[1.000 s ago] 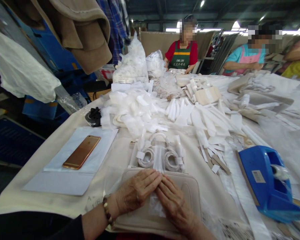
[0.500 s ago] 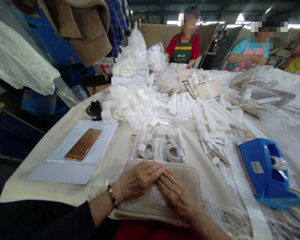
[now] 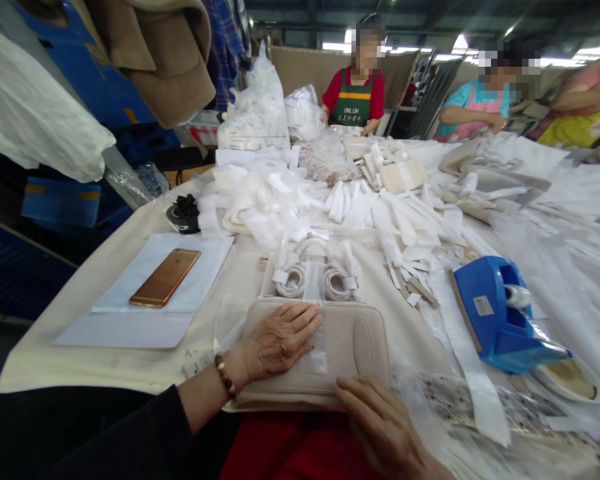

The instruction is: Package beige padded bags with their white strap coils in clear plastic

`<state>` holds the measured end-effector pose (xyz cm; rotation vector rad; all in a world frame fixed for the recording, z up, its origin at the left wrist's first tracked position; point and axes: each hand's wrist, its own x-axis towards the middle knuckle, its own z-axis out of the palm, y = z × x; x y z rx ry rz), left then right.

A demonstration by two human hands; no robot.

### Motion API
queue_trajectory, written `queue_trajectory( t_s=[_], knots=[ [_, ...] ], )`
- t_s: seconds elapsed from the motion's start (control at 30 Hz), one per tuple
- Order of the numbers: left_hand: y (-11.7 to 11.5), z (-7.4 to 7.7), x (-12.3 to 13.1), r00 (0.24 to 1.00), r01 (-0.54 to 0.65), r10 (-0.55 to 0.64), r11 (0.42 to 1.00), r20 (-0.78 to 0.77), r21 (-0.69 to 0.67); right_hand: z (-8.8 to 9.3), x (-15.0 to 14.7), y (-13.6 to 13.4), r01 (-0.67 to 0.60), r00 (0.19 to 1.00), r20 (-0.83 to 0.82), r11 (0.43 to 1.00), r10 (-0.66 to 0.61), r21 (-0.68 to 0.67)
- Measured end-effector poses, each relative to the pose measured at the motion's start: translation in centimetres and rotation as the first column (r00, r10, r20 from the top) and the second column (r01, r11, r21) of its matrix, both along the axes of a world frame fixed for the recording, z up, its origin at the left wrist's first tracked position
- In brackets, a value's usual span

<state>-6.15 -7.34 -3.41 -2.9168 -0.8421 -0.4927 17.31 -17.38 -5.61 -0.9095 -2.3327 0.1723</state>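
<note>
A beige bag lies flat at the table's front edge, with an oval loop on its right side. A clear strip runs down its middle. Two wrapped white coils and an arched handle lie just beyond its far edge. My left hand rests flat on the bag, fingers extended, fingertips at the strip. My right hand is at the bag's lower right edge, fingers stretched out and slightly blurred, with nothing visible in it.
At left, a gold phone lies on white sheets. A blue tape dispenser stands at right. White wrapping pieces and a filled plastic bag lie behind. Several people are across the table.
My right hand has moved off the strip, back and right to the bag's near edge. My left hand stays on the bag. The view has shifted slightly.
</note>
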Motion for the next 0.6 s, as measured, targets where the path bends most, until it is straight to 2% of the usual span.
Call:
queue_trajectory(
  t_s=[0.07,0.13,0.23,0.3,0.4,0.47,0.53,0.6],
  knots=[
    [0.0,-0.1,-0.1,1.000,-0.002,0.002,1.000,-0.007,0.003,-2.0,1.5,-3.0,0.088,0.995,-0.047,0.996,-0.089,-0.020],
    [0.0,-0.2,-0.1,1.000,-0.001,0.001,1.000,-0.014,0.010,-4.2,2.4,-5.3,0.257,0.959,-0.099,0.963,-0.264,-0.080],
    [0.1,-0.1,-0.1,1.000,0.012,-0.012,1.000,-0.016,0.025,-6.6,2.2,-6.9,0.449,0.838,-0.199,0.848,-0.509,-0.281],
    [0.1,0.0,-0.1,1.000,0.017,-0.017,0.999,-0.012,0.040,-7.0,1.1,-6.8,0.473,0.748,-0.254,0.761,-0.613,-0.444],
    [0.1,0.2,0.0,1.000,0.012,-0.011,0.998,-0.015,0.056,-6.8,-1.1,-6.1,0.385,0.585,-0.306,0.590,-0.751,-0.710],
    [0.0,0.2,0.1,1.000,0.008,-0.006,0.998,-0.026,0.066,-6.7,-2.5,-5.7,0.215,0.488,-0.336,0.484,-0.806,-0.848],
    [-0.2,0.1,0.1,0.999,0.001,0.002,0.996,-0.036,0.092,-6.7,-3.5,-5.5,0.033,0.437,-0.372,0.428,-0.819,-0.903],
    [-0.3,-0.1,0.1,0.999,-0.006,0.011,0.992,-0.040,0.126,-6.7,-4.2,-5.3,-0.082,0.411,-0.391,0.393,-0.824,-0.916]
  ],
)
